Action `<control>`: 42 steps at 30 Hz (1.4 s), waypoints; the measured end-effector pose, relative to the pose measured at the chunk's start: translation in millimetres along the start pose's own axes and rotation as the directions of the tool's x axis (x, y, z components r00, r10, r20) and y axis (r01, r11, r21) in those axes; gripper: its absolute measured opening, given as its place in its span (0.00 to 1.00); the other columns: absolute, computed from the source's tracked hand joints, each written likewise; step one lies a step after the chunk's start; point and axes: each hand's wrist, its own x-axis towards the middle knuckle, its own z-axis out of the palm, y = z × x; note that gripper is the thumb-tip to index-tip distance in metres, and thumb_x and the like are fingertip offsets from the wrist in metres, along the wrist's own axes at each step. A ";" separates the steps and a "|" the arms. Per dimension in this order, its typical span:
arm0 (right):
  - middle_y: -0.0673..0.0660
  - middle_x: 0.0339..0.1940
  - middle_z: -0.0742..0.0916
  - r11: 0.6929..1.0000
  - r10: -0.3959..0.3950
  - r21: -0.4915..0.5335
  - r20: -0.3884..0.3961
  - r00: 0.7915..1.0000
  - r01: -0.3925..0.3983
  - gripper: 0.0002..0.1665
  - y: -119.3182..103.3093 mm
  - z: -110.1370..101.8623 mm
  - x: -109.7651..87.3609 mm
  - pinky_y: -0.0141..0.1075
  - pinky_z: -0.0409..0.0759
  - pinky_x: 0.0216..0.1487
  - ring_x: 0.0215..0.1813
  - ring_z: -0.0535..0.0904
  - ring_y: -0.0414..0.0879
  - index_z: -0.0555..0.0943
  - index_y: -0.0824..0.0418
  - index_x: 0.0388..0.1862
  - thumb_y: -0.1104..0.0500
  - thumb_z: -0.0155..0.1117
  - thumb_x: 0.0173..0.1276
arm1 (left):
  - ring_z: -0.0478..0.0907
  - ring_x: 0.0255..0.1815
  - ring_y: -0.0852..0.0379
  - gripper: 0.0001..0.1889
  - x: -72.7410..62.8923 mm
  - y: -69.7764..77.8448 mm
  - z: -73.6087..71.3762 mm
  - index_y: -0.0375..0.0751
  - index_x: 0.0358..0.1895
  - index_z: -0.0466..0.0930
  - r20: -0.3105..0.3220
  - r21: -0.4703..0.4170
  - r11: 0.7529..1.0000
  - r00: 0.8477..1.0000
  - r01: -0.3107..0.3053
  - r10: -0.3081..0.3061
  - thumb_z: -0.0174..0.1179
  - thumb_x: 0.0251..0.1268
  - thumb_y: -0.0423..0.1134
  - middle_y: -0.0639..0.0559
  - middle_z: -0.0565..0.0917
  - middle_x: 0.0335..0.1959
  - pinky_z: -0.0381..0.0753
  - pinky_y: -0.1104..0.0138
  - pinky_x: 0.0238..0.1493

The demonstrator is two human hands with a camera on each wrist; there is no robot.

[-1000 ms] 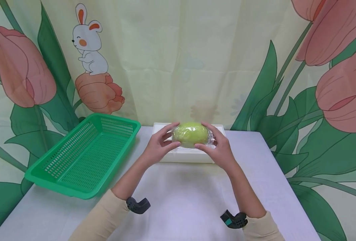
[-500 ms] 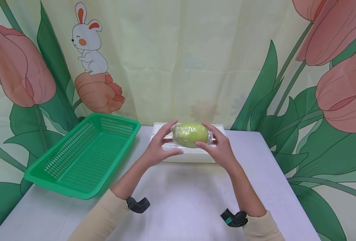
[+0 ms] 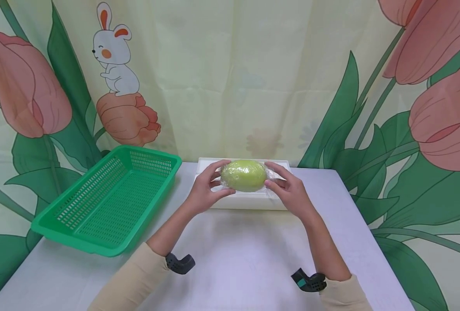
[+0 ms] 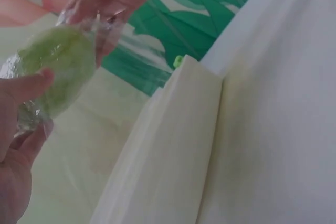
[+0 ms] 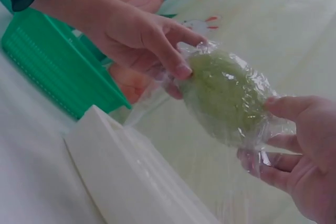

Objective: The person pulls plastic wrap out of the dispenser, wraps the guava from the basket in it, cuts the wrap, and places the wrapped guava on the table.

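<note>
A pale green, oval fruit (image 3: 247, 175) is wrapped in clear cling film (image 3: 269, 172) and held up above a long white box (image 3: 249, 203). My left hand (image 3: 202, 191) grips the fruit's left end, fingers over the top and thumb at its lower edge. At the other end, my right hand (image 3: 293, 193) pinches the film beside the fruit, with its thumb at the fruit's side. Loose film hangs beneath the fruit in the right wrist view. Part of the box top is hidden behind the fruit and hands.
On the left of the white-covered table (image 3: 234, 259) stands a green plastic basket (image 3: 152, 207) with perforated sides. A curtain (image 3: 261, 77) printed with tulips and a rabbit hangs right behind the table. A small bright green piece (image 4: 178, 61) shows at the box's end.
My left hand loosened, its thumb dropping away, then closed on the fruit again. My right hand slid rightward from the fruit to the film at its end. The fruit shifted slightly left.
</note>
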 end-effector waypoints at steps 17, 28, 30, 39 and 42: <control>0.45 0.36 0.84 0.952 0.057 0.306 -0.282 0.958 0.033 0.10 26.3 9.1 13.1 0.26 0.82 0.37 0.34 0.82 0.36 0.79 0.61 0.46 0.66 0.64 0.66 | 0.78 0.61 0.46 0.40 2.6 1.6 -0.4 0.47 0.65 0.68 0.050 -0.103 0.993 0.998 0.052 -0.047 0.73 0.45 0.26 0.45 0.74 0.62 0.82 0.64 0.53; 0.53 0.71 0.74 0.971 -0.186 -0.210 -0.365 0.912 0.114 0.28 4.4 31.2 1.9 0.42 0.79 0.60 0.65 0.77 0.48 0.69 0.55 0.70 0.69 0.49 0.71 | 0.78 0.60 0.45 0.39 5.4 1.9 0.8 0.48 0.64 0.69 -0.016 -0.115 0.988 0.995 0.100 -0.103 0.73 0.45 0.26 0.46 0.74 0.63 0.83 0.63 0.52; 0.53 0.77 0.65 0.944 -0.239 -0.298 -0.324 0.915 0.141 0.34 2.0 37.0 -2.4 0.50 0.72 0.67 0.74 0.66 0.51 0.62 0.53 0.75 0.68 0.49 0.70 | 0.78 0.60 0.46 0.39 5.7 2.1 0.6 0.48 0.64 0.69 -0.031 -0.121 0.987 0.993 0.107 -0.112 0.74 0.45 0.26 0.47 0.74 0.63 0.84 0.64 0.51; 0.50 0.81 0.51 0.962 0.022 -0.266 -0.147 0.989 -0.061 0.59 3.3 48.0 -2.7 0.56 0.59 0.75 0.81 0.50 0.51 0.39 0.45 0.80 0.40 0.66 0.63 | 0.80 0.58 0.43 0.38 4.6 2.9 0.1 0.50 0.65 0.69 -0.015 -0.099 0.990 0.994 0.103 -0.105 0.73 0.47 0.29 0.46 0.75 0.63 0.83 0.59 0.52; 0.53 0.79 0.59 0.972 0.020 -0.227 -0.152 0.988 -0.054 0.59 4.7 46.8 0.3 0.54 0.60 0.75 0.79 0.56 0.52 0.44 0.45 0.80 0.43 0.71 0.59 | 0.81 0.57 0.44 0.37 4.8 3.0 -0.4 0.50 0.65 0.69 -0.001 -0.092 0.991 0.995 0.098 -0.099 0.73 0.48 0.28 0.46 0.75 0.62 0.83 0.61 0.52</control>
